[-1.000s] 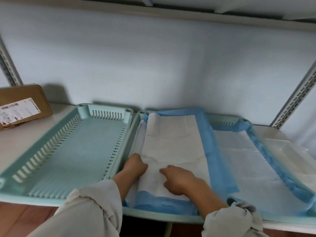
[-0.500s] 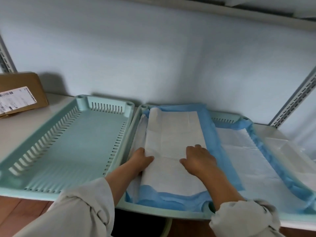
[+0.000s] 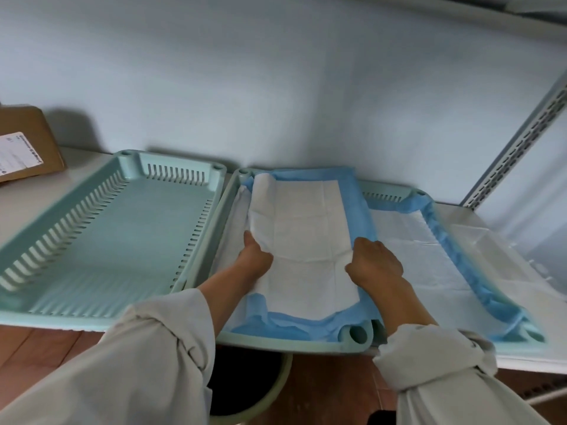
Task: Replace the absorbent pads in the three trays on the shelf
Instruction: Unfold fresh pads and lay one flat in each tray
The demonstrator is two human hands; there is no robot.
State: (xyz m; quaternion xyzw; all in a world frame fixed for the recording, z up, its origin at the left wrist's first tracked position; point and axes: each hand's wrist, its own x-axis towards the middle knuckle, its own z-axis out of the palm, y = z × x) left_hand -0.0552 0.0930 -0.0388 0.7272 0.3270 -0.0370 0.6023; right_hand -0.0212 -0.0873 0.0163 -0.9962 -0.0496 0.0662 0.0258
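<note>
Three pale green slotted trays are seen side by side on the white shelf (image 3: 46, 191); the left tray (image 3: 101, 240) is bare; the middle tray (image 3: 352, 345) is lined by an absorbent pad (image 3: 306, 228), white on top with a blue border; the right tray (image 3: 386, 193) is covered by a second pad (image 3: 429, 265), whose blue edge is turned up along the right wall.

The middle pad is not yet laid flat; its left part is folded over, and its near blue edge is crumpled against the front wall of the tray; its right blue border lies over the rim between the middle and right trays.

The left hand (image 3: 256, 259) is placed at the left fold of the middle pad, and its fingers are curled round the folded white edge; the right hand (image 3: 376, 262) is placed at the right side of the same pad, and the white sheet is pinched under its bent fingers, although the fingertips themselves are hidden.

A brown cardboard box (image 3: 27, 142) with a white label is set at the far left of the shelf; a clear plastic sheet (image 3: 491, 262) lies just beside the right tray; a round bin (image 3: 264, 394) stands on the floor below the shelf.
</note>
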